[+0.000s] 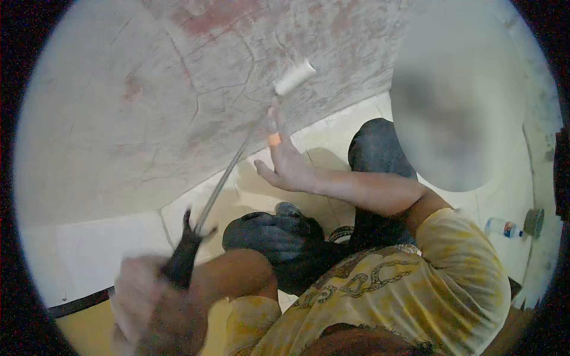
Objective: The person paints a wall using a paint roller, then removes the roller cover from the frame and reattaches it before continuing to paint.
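Note:
On the left, my left hand (142,296), blurred by motion, grips the black handle (181,261) of a paint roller. Its thin metal rod (228,169) slants up to a white roller sleeve (295,77), which lies against the patchy grey and reddish wall (196,65). My right hand (288,160) has its fingers stretched toward the lower end of the sleeve and its thumb apart. An orange band (274,139) circles one finger. The fingertips overlap the upper rod in view; whether they touch it I cannot tell.
Dark-clothed legs (380,148) are bent over the pale tiled floor (320,139). A clear bottle (502,227) lies at the right beside a grey-green object (534,223). A blurred oval patch hides part of the upper right.

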Demonstrator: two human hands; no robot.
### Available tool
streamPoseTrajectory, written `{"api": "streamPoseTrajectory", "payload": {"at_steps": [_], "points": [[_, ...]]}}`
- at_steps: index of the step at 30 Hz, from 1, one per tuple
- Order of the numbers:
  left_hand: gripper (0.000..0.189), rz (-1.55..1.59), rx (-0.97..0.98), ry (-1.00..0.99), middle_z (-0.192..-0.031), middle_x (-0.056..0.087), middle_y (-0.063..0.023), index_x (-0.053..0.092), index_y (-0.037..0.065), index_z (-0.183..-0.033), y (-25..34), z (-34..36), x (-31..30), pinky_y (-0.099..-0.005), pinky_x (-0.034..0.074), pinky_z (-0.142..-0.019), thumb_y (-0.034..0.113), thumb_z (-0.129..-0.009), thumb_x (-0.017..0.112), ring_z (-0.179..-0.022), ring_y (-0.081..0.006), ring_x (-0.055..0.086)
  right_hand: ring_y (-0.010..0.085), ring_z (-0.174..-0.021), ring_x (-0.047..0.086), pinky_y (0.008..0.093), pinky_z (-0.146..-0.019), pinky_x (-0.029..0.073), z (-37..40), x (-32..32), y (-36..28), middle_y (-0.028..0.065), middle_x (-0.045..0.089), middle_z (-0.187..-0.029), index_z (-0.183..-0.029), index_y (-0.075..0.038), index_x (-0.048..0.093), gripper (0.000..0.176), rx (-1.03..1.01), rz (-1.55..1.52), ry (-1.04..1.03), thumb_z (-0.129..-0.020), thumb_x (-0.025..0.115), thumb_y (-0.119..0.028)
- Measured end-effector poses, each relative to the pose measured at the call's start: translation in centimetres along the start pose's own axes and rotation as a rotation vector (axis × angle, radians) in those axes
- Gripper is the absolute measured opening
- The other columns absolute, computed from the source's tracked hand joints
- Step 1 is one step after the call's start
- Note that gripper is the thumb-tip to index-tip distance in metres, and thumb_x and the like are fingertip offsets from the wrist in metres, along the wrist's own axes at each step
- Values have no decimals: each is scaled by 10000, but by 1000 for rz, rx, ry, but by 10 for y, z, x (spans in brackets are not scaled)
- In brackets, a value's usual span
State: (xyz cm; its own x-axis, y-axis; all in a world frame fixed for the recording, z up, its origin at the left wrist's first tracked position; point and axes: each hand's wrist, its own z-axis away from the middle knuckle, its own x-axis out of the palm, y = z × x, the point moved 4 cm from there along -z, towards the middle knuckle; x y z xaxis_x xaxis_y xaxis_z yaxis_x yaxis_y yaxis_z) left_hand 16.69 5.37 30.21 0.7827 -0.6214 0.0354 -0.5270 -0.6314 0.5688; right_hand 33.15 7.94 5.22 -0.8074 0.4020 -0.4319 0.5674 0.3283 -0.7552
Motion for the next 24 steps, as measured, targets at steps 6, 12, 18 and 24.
{"api": "streamPoseTrajectory", "payload": {"at_steps": [6,12,18,24], "points": [[327,395,-13,-61,-651,460,-40,477,114,-731,-47,-6,16,-378,356,-571,422,-808,554,-592,-194,453,550,-1387,-68,470,-1149,159,4,-1,11,392,-202,-1461,-1419,84,-215,1047,73,-25,63,-856,625,-191],[321,114,260,-8,-599,427,-23,459,127,-702,30,25,-5,-347,356,-538,411,-799,573,-562,-189,455,515,-1407,-61,498,-1151,148,-8,-13,-32,348,-186,-1492,-1434,46,-224,1059,-298,-27,-121,-844,627,-175],[322,199,91,38,-547,394,-6,442,139,-673,-10,12,-15,-316,356,-505,399,-789,592,-532,-185,456,497,-1409,-102,492,-1163,80,7,12,-1,337,-173,-1501,-1443,40,-205,1067,36,-132,-70,-825,642,-161],[317,592,-69,72,-513,382,3,427,156,-644,-63,-9,24,-298,373,-494,373,-786,610,-514,-184,469,493,-1404,-131,478,-1168,35,9,9,20,339,-172,-1499,-1428,51,-221,1080,151,-165,18,-835,647,-196]]}}
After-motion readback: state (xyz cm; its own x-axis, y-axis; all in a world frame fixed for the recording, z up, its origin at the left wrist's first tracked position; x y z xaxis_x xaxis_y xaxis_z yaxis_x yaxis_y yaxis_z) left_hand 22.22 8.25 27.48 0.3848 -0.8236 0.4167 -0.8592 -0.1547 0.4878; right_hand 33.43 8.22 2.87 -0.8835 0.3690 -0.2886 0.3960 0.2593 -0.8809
